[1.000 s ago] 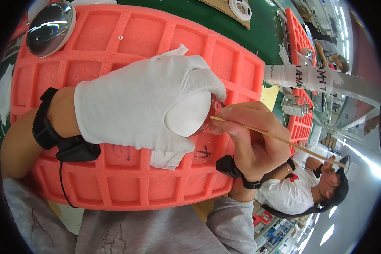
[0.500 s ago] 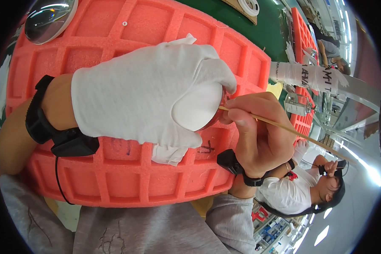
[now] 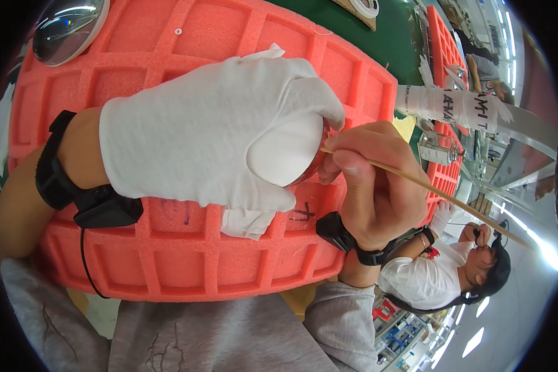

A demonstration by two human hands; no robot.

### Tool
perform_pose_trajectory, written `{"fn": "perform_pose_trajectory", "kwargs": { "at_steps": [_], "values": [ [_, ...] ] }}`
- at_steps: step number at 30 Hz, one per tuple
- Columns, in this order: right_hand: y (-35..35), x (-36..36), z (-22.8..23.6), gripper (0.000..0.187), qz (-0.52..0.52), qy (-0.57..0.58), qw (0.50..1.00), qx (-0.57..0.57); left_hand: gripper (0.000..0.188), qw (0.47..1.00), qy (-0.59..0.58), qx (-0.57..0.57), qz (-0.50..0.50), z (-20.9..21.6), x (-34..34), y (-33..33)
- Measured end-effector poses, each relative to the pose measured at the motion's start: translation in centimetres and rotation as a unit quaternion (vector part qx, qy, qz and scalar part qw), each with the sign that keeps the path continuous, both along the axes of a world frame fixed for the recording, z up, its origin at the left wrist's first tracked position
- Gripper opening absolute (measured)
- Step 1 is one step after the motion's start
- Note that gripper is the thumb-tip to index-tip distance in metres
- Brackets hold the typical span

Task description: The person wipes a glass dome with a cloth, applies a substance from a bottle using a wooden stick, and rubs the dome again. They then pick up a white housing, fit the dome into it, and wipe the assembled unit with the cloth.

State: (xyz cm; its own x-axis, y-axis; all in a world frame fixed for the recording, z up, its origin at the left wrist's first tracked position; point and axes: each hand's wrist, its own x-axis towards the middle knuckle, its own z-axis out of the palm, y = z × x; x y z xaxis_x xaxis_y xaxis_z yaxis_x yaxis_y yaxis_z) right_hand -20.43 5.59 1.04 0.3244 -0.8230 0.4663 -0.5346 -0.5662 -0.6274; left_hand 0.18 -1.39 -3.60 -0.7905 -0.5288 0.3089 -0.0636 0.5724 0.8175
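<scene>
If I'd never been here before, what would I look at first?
Probably the big red tray with square pockets, which stretches across the middle of the picture. Above it, the white-gloved left hand holds a smooth white rounded piece, while the bare right hand pinches a long thin stick, its tip near the piece's reddish edge. Next, perhaps the shiny dark dome at the upper left, catching the light.

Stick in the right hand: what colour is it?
Light tan; the stick shows best in the head view.

Wooden stick (image 3: 446, 196) slopes more steeply across view; dark dome (image 3: 68, 32) now cut by top edge.
</scene>
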Motion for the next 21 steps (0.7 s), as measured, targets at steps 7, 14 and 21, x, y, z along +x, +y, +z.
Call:
{"fn": "perform_pose_trajectory", "kwargs": {
  "at_steps": [7,14,21],
  "values": [
    [-1.3,-0.5,-0.4,0.006,0.077,0.013,0.997,-0.027,0.067,1.000,-0.002,0.014,-0.007,0.3,0.3,-0.1],
    [-1.4,-0.4,-0.2,0.004,0.085,0.028,0.996,-0.029,0.067,1.000,0.011,-0.004,-0.008,0.2,0.2,0.1],
    [-1.7,-0.8,-0.1,0.006,0.094,0.019,0.995,-0.021,0.067,1.000,-0.004,-0.001,0.003,0.3,-0.2,0.3]
  ]
}}
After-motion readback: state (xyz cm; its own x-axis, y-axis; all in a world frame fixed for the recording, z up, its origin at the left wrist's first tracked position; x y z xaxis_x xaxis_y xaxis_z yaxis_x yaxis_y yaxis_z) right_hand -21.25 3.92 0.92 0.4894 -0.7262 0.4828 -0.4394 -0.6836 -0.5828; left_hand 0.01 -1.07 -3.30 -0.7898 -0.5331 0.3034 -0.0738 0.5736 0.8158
